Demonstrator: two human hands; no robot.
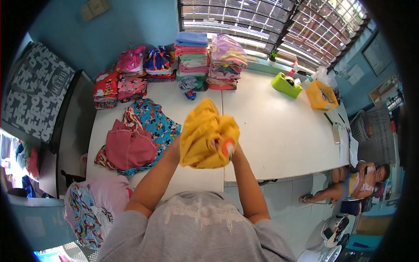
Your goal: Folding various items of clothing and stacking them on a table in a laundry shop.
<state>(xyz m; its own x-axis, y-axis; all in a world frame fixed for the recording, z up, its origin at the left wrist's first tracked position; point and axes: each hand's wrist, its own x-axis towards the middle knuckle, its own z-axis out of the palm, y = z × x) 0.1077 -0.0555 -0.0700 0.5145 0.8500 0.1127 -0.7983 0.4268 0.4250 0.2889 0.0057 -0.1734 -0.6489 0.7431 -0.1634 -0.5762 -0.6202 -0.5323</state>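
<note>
A bunched yellow cloth garment [209, 137] with an orange and white print is held up over the white table [262, 144]. My left hand [177, 147] is at its left side and my right hand [236, 151] at its right side; the cloth hides most of the fingers of both. Left of the cloth, a dull red garment [129, 147] lies on a blue cartoon-print garment [157, 121]. Behind stand folded piles: a tall stack of towels and cloths [191, 59], a stack topped by a purple cloth [227, 62], and a red printed pile [105, 86].
A green tape dispenser [286, 85] and a yellow basket [321, 95] stand at the back right, a phone [336, 132] near the right edge. Heaped fabrics [95, 209] lie at lower left. A seated person [356, 180] is beyond the table at right. A barred window runs behind.
</note>
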